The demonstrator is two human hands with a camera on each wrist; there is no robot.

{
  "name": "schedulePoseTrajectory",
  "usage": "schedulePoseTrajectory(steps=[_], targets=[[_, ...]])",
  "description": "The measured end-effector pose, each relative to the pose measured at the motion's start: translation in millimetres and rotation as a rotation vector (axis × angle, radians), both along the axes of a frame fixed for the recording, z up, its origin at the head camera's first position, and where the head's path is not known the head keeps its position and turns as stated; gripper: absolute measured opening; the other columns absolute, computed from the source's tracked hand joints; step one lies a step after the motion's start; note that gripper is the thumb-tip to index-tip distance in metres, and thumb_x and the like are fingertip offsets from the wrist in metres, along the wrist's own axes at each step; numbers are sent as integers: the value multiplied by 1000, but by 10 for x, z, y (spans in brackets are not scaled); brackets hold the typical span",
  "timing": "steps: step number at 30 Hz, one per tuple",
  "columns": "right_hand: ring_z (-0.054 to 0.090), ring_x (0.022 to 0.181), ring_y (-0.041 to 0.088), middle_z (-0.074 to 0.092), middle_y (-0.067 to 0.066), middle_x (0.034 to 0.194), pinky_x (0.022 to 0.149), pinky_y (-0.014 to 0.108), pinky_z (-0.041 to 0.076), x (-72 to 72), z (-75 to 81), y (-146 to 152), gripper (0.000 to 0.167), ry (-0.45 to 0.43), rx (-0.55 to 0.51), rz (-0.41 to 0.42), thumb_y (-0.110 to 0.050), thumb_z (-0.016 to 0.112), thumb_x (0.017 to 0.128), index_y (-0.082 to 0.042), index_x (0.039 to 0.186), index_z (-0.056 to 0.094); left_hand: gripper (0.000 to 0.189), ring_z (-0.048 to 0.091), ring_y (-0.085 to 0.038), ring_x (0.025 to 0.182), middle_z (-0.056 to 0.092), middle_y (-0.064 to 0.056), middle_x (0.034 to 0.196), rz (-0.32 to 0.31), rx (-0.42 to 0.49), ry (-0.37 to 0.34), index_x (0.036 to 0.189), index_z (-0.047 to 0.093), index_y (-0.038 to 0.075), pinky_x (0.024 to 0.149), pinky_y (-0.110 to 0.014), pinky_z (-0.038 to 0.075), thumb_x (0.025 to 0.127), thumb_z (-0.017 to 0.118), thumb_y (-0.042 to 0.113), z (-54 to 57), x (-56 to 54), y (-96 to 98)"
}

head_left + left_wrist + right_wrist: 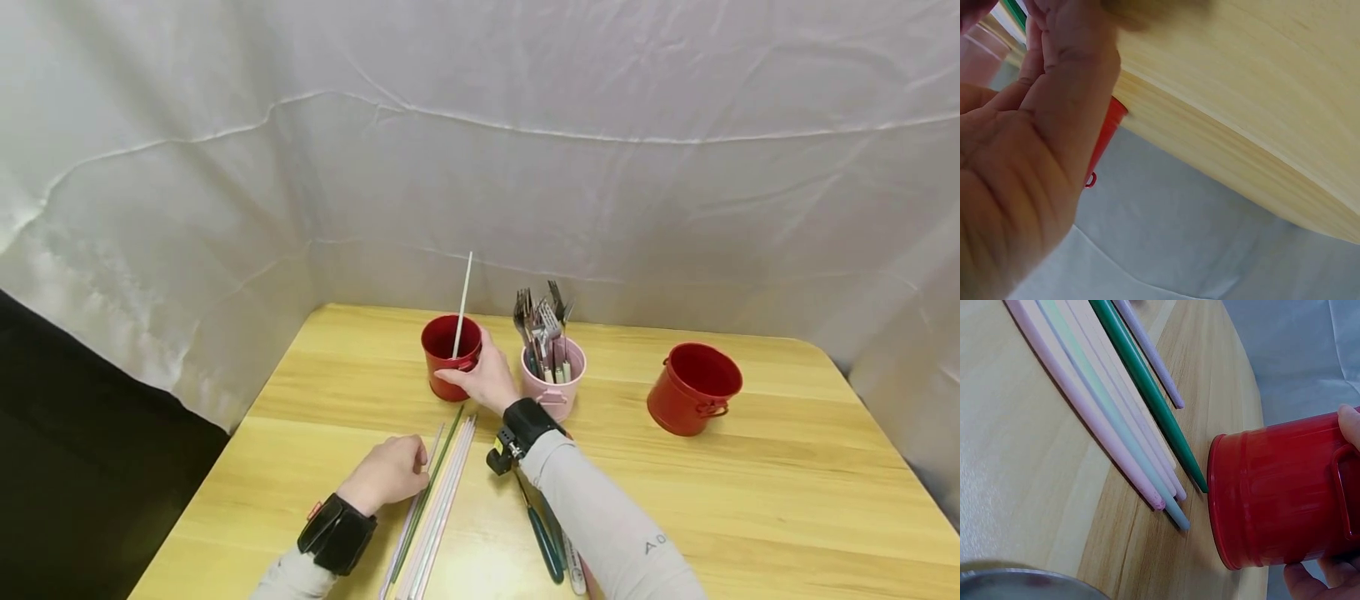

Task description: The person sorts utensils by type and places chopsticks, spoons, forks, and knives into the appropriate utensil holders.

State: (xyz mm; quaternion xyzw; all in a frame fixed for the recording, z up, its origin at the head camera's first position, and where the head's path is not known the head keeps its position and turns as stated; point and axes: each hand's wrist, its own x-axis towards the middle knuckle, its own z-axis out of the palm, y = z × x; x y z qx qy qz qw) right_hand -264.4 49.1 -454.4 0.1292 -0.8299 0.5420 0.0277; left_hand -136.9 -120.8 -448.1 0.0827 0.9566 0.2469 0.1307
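Observation:
My right hand (483, 375) grips a small red bucket (442, 385), thumb on the near side and fingers round the right side. One pale chopstick (464, 296) stands leaning inside it. In the right wrist view, the bucket's base (1225, 506) is beside the tip of a green chopstick (1147, 390). My left hand (390, 471) is low over the table with bent fingers, fingertips right at a purple chopstick (401, 546). I cannot tell whether they pinch it. Next to the green one lie several pink and pale chopsticks (444, 508).
A pink bucket (551, 396) full of forks and other cutlery (550, 321) stands just right of my right hand. Farther right is a second red bucket (686, 400). Dark-handled cutlery (545, 542) lies beside my right forearm. A grey curtain (585, 192) hangs behind the table.

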Motion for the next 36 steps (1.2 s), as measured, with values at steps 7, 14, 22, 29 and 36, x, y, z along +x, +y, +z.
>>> schedulePoseTrajectory(steps=[7,14,22,29,36], targets=[[54,135,28,56,12,146,114,45,45,-5,6,5,92,2,13,4,-22,89,77,-12,151,36,26,42,-13,54,45,4,60,32,-48,56,65,50,13,50,-26,32,79,70,6,-20,12,72],[54,135,27,56,12,147,114,45,45,2,30,1,92,-4,22,-5,-22,89,77,-12,151,36,48,33,-12,47,24,10,47,112,-142,100,47,35,20,45,-25,26,79,69,9,-78,-17,173],[54,135,28,56,12,147,114,46,46,6,18,6,91,-4,18,0,-22,89,77,-12,151,36,44,40,-15,50,33,7,51,122,-194,94,50,39,18,47,-28,31,78,73,14,-25,-21,195],[54,135,27,56,12,147,114,45,46,-4,5,4,93,3,26,4,-23,88,77,-12,153,35,27,48,-18,54,48,1,59,133,-123,65,62,53,13,47,-28,35,82,70,19,-22,-50,72],[55,135,27,57,11,146,114,45,46,-13,-20,10,91,11,14,6,-24,89,77,-12,151,36,11,54,-15,54,58,-2,65,126,37,3,86,56,8,50,-25,38,91,65,13,-16,-50,-94]])
